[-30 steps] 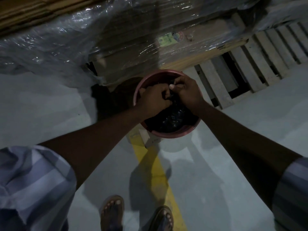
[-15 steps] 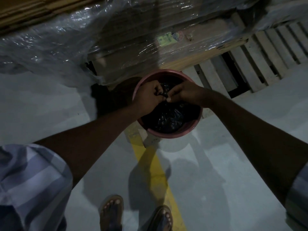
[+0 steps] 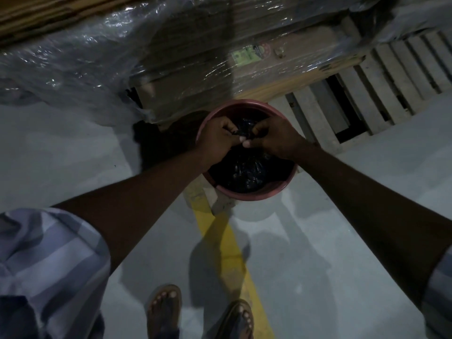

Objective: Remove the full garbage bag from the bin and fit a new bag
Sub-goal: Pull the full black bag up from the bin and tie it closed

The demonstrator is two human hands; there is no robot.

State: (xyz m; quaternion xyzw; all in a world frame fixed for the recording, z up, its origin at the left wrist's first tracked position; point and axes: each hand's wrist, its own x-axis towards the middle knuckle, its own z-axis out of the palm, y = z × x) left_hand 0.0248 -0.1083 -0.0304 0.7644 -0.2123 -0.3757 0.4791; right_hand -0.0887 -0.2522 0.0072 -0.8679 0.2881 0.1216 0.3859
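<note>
Pinching black bag neck, both hands, left hand, right hand

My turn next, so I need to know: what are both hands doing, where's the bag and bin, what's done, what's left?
Left hand: shut on the gathered top of the black garbage bag.
Right hand: pinching the same bunched top, close beside the left.
Bag: inside the pink bin, which stands on the floor by the yellow line.
Done: bag mouth pulled off the rim and gathered.
Left: finish closing it, lift it out, fit a new bag. No new bag is in view.
</note>
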